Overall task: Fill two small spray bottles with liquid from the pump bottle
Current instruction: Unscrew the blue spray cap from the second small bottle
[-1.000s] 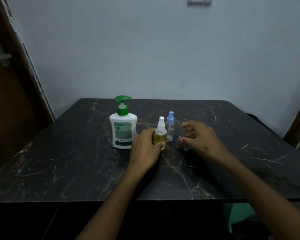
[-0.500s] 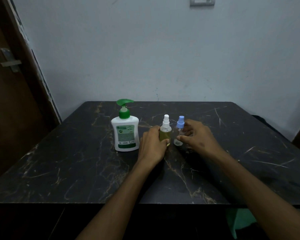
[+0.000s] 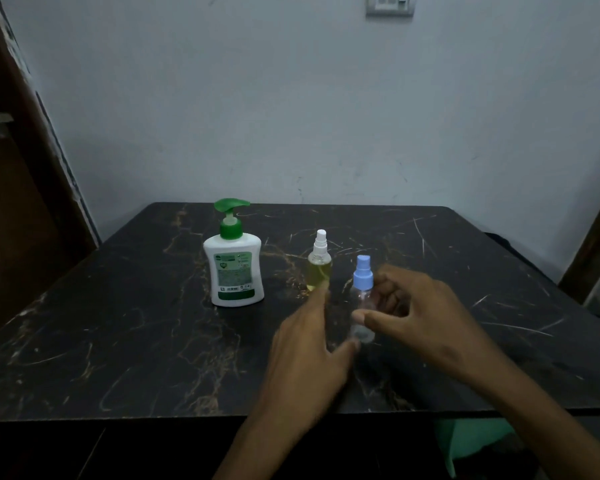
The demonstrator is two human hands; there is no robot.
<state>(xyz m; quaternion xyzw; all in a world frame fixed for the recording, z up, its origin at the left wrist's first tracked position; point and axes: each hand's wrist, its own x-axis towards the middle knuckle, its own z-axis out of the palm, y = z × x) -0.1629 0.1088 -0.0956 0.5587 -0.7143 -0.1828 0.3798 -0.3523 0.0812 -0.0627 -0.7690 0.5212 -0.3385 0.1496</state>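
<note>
blue-capped bottle (image 3: pixel 362 299) upright, axis vertical | right hand (image 3: pixel 416 320) pinches its body | left hand (image 3: pixel 309 344) spread, just left, nearer its base | cap on

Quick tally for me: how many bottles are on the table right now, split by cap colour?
Green pump cap: 1, the pump bottle
White spray cap: 1, the yellow-filled spray bottle
Blue spray cap: 1, the clear spray bottle
Total: 3
</note>
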